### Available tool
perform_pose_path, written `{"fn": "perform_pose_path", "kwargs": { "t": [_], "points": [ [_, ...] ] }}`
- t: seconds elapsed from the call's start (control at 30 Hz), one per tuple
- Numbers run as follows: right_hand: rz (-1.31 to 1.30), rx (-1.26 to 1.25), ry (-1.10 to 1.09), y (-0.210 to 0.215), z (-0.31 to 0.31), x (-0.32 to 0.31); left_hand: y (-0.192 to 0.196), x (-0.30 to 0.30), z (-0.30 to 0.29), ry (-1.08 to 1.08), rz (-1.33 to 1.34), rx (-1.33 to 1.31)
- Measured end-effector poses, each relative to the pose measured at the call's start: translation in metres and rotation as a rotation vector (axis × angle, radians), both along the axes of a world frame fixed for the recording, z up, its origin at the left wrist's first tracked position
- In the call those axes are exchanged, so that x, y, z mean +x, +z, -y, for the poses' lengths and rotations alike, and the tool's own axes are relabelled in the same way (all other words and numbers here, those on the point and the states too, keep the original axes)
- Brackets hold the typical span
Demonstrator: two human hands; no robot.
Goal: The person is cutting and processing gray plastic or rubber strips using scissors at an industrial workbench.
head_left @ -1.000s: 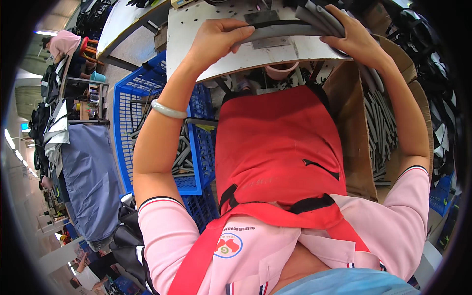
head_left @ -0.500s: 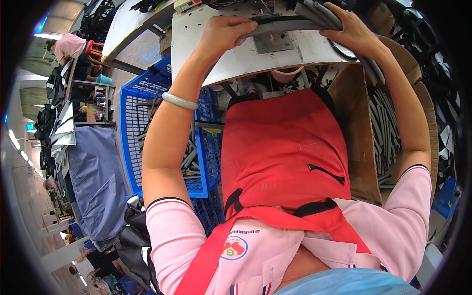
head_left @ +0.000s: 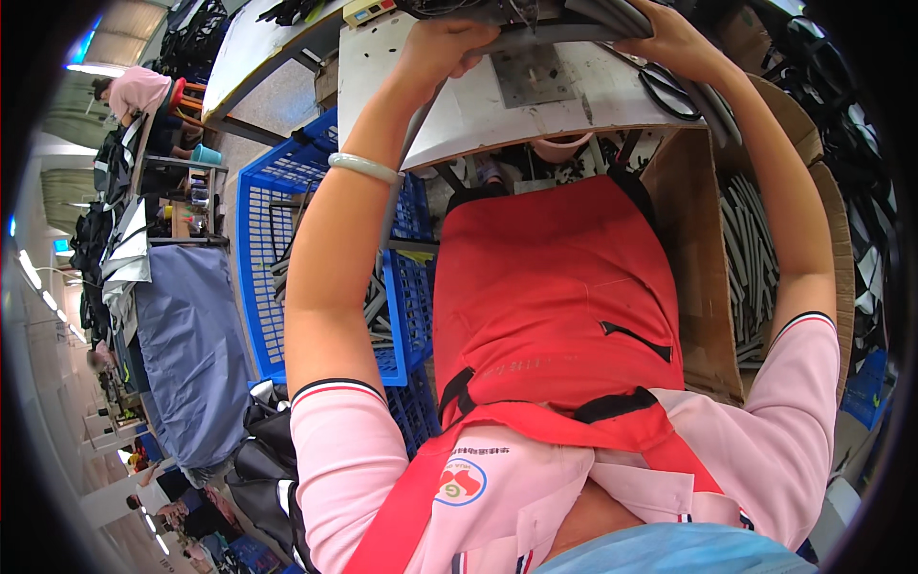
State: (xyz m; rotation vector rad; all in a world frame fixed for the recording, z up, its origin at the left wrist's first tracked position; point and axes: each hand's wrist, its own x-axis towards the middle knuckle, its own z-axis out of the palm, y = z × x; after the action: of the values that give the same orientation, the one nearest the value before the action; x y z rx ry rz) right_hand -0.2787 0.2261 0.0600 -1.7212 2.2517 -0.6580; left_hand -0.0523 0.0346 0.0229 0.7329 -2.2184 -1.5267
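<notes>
My left hand (head_left: 445, 50) is closed, pinching one end of a stretched grey strip (head_left: 555, 36) above the worktable. The strip's tail seems to hang down past my left wrist, below the table edge. My right hand (head_left: 677, 46) is closed round the strip's other part and a bundle of similar grey strips (head_left: 607, 13), whose ends droop beside my right forearm. Between my hands, just beyond the strip, is the dark lower part of a machine (head_left: 521, 10). A metal plate (head_left: 531, 75) is set in the white tabletop (head_left: 430, 115). A black loop (head_left: 660, 96) lies by my right wrist.
A blue plastic crate (head_left: 263, 258) with grey strips stands at the left, below the table. At the right, an open cardboard box (head_left: 684, 225) holds many grey strips. A pink bowl (head_left: 561, 148) is under the table. Another person (head_left: 142, 91) sits far left.
Both hands have moved a little farther away from me, carrying the stretched grey strip towards the machine. More of the metal plate now shows.
</notes>
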Motion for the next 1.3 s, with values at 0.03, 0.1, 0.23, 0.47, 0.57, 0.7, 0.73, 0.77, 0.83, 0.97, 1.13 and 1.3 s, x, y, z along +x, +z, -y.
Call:
{"fn": "perform_pose_path", "kwargs": {
  "t": [0.03, 0.1, 0.23, 0.47, 0.57, 0.7, 0.73, 0.77, 0.83, 0.97, 1.13, 1.3],
  "points": [
    [-0.027, -0.021, -0.012, -0.004, 0.001, -0.005, -0.002, 0.0, 0.001, -0.004, -0.003, -0.003],
    [-0.051, -0.038, -0.021, -0.005, -0.001, -0.005, -0.002, 0.003, -0.002, 0.01, 0.001, 0.027],
    [-0.066, -0.055, -0.022, -0.001, -0.014, 0.002, -0.003, 0.012, -0.008, 0.007, -0.032, 0.096],
    [0.103, 0.061, 0.058, 0.014, -0.003, 0.004, -0.004, 0.004, 0.004, 0.006, -0.007, 0.092],
    [-0.077, -0.064, -0.016, -0.005, -0.011, -0.005, 0.0, 0.008, -0.004, -0.007, -0.011, 0.094],
    [-0.079, -0.071, -0.038, -0.003, -0.019, 0.0, 0.002, 0.015, -0.005, -0.048, -0.03, 0.119],
    [-0.078, -0.065, -0.035, -0.002, -0.018, 0.001, 0.001, 0.015, -0.005, -0.049, -0.028, 0.12],
    [-0.081, -0.063, -0.031, 0.0, -0.017, 0.001, 0.001, 0.013, -0.002, -0.04, -0.023, 0.112],
    [-0.089, -0.055, -0.052, 0.0, -0.014, 0.003, -0.001, 0.013, 0.002, -0.027, -0.02, 0.102],
    [0.131, -0.11, -0.128, 0.013, -0.033, 0.0, -0.001, 0.017, 0.009, 0.063, -0.104, 0.148],
    [0.097, -0.229, -0.03, -0.032, -0.052, -0.017, -0.019, 0.057, 0.026, 0.003, 0.028, 0.053],
    [-0.248, -0.085, 0.397, -0.066, -0.053, 0.098, -0.029, 0.045, -0.018, -0.146, 0.17, -0.195]
  ]
}}
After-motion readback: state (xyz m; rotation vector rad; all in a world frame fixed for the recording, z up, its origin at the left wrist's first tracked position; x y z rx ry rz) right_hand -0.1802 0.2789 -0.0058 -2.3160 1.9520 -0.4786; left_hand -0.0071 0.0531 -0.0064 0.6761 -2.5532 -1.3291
